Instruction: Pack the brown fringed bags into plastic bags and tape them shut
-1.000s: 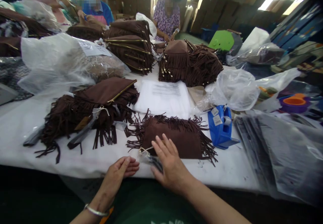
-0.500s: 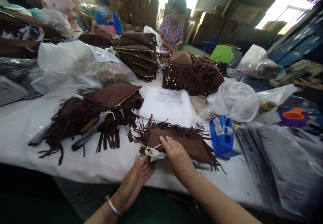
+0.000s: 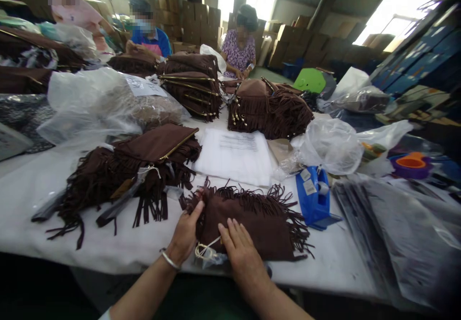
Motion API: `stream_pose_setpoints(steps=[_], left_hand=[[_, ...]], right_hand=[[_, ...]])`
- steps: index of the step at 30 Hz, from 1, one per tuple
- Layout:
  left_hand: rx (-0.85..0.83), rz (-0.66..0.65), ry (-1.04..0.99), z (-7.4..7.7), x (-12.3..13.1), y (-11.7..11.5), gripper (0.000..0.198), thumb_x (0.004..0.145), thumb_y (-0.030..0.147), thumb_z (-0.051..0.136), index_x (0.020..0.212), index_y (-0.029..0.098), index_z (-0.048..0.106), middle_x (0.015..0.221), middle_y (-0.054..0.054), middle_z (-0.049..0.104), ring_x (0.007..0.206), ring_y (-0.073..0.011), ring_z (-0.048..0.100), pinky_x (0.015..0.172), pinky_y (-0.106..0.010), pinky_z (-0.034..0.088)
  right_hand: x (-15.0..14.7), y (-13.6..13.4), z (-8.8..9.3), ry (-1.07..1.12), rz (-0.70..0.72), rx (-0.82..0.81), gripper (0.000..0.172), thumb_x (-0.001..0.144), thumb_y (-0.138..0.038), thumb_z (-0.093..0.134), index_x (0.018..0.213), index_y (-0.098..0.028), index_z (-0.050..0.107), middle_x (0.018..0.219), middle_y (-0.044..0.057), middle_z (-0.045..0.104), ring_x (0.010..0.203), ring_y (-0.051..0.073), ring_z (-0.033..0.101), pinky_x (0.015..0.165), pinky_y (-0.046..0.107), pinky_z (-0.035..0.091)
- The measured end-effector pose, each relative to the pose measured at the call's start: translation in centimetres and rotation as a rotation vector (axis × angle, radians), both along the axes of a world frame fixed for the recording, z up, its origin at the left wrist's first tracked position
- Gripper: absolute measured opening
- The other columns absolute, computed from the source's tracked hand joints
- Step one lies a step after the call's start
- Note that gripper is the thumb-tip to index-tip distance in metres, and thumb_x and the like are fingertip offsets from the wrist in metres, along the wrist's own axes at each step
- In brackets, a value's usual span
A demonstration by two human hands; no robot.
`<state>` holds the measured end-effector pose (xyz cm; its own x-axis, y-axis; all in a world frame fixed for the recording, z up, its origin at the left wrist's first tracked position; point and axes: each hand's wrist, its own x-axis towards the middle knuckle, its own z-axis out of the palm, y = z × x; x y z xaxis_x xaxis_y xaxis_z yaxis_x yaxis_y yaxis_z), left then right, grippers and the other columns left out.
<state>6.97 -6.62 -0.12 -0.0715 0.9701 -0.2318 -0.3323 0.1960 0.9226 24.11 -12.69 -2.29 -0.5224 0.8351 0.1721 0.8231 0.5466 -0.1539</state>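
Brown cloth, fringed along its far edge and both ends, makes up the flat bag (image 3: 262, 231) lying at the near edge of the white-covered worktop (image 3: 133, 248), right in front of the person I'm watching. The right hand (image 3: 239, 248) lies on it palm down and spread flat, fingers straight and close together, gripping nothing. The left hand (image 3: 185, 233), with a pale bangle (image 3: 170, 261) at the wrist, is at the bag's left end, thumb up against the fringe; its fingers are partly hidden, so I can't tell whether they have closed on any strands. Between the two hands I see a looped pale cord (image 3: 201, 251) and some crumpled clear plastic (image 3: 215, 259) at the bag's near edge. Just to the right stands a blue tape dispenser (image 3: 311, 197), with grey plastic sleeves (image 3: 406, 233) beyond it. White sheets (image 3: 234, 159) lie just behind the bag, and a heap of fringed brown bags (image 3: 151, 144) is off to the left. Farther back, more brown bags (image 3: 190, 84) are stacked, and someone in a purple patterned top (image 3: 236, 46) works across from us.
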Motion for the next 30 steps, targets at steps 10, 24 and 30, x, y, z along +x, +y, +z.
stream_pose_setpoints(steps=[10, 24, 30], left_hand=[[0.602, -0.719, 1.224, -0.3, 6.4, -1.4, 0.043, 0.095, 0.029, 0.034, 0.135, 0.018, 0.045, 0.148, -0.010, 0.032, 0.141, -0.0242, 0.017, 0.114, -0.052, 0.017], [1.099, -0.965, 1.487, -1.5, 9.4, -0.8, 0.074, 0.072, -0.004, 0.036, 0.142, 0.020, 0.033, 0.145, -0.007, 0.040, 0.133, -0.0218, 0.037, 0.106, -0.042, 0.040], [1.221, -0.896, 1.410, 0.6, 7.8, -1.1, 0.079, 0.071, -0.002, 0.037, 0.145, 0.021, 0.024, 0.146, -0.005, 0.038, 0.133, -0.0192, 0.038, 0.103, -0.039, 0.043]], right_hand=[[6.2, -2.3, 2.0, 0.529, 0.106, -0.388, 0.041, 0.094, -0.032, 0.047, 0.134, -0.026, 0.046, 0.141, 0.006, 0.045, 0.137, 0.023, 0.029, 0.113, 0.048, 0.025], [12.2, -5.7, 0.1, 1.839, -0.760, -1.082, 0.043, 0.071, -0.040, 0.069, 0.100, -0.010, 0.061, 0.095, 0.015, 0.069, 0.088, 0.028, 0.067, 0.074, 0.041, 0.053], [11.5, 0.1, -0.3, 2.067, -0.552, -0.751, 0.048, 0.080, -0.055, 0.047, 0.102, -0.016, 0.064, 0.104, 0.010, 0.068, 0.102, 0.026, 0.061, 0.089, 0.043, 0.048]])
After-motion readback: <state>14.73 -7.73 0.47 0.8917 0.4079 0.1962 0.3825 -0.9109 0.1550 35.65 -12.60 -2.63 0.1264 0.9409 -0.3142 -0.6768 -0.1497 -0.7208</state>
